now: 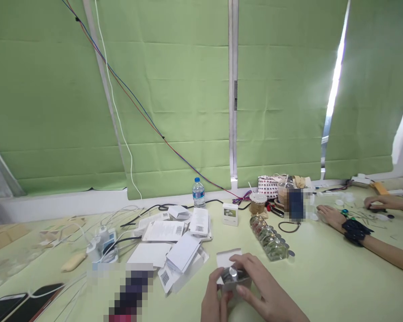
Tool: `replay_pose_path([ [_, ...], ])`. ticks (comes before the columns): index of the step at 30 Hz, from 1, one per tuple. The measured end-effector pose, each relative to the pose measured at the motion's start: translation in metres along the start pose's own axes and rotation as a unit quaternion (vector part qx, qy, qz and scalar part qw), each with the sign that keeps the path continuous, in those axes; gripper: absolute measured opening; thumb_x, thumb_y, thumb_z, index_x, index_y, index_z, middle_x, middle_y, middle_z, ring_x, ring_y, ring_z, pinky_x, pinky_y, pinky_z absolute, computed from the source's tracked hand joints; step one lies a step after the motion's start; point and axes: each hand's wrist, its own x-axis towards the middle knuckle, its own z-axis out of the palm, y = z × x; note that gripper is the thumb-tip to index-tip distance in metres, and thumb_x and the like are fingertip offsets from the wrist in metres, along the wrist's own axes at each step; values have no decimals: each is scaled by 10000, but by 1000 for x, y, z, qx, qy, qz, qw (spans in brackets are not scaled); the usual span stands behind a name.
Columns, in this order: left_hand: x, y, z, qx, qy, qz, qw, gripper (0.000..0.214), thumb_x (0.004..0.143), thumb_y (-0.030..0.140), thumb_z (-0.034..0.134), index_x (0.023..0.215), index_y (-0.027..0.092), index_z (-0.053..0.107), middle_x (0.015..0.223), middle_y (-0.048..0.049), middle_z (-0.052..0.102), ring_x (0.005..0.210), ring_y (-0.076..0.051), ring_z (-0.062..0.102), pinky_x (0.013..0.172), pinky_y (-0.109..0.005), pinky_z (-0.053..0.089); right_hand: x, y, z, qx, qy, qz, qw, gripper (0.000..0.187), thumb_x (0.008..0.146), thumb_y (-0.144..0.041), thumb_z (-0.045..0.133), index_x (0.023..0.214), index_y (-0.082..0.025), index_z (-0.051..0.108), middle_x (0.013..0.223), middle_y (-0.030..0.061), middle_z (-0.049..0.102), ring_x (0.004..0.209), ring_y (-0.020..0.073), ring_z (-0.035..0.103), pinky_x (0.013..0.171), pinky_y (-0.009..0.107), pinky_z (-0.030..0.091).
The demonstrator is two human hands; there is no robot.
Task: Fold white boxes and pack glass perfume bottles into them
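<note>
Low in the middle of the head view, a small white box [224,258] has its lid flap standing up. Inside its opening sits a shiny silver item with a round knob on top [233,272]; its exact kind is unclear. My left hand [214,295] grips the box from the left, its fingers bent round the side. Curled over the right side is my right hand [262,288], with fingers at the back and the thumb at the front edge. Beyond it, a row of clear packs with silver discs [269,239] lies on the table.
Flattened white boxes [179,250] are piled to the left. A water bottle [199,193], a small upright box [230,214] and a lidded cup [258,203] stand behind. Cables and a power strip [104,246] lie farther left. Another person's hands [332,218] rest on the right.
</note>
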Motion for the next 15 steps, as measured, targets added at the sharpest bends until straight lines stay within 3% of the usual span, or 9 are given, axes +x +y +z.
replay_pose_path([
  [10, 1, 3, -2, 16, -15, 23, 999, 498, 800, 600, 489, 1108, 215, 557, 1009, -85, 713, 802, -236, 669, 767, -326, 525, 7, -1, 5, -101, -17, 0, 995, 306, 886, -459, 538, 1131, -279, 568, 1029, 71, 570, 1048, 253, 498, 882, 375, 459],
  [15, 1, -1, -3, 12, -21, 23, 999, 515, 792, 603, 493, 1127, 216, 545, 1019, -89, 714, 808, -243, 673, 778, -340, 529, 7, 2, 11, -93, -14, 2, 996, 255, 856, -338, 611, 1095, -260, 565, 1027, 59, 584, 1011, 242, 514, 856, 355, 478],
])
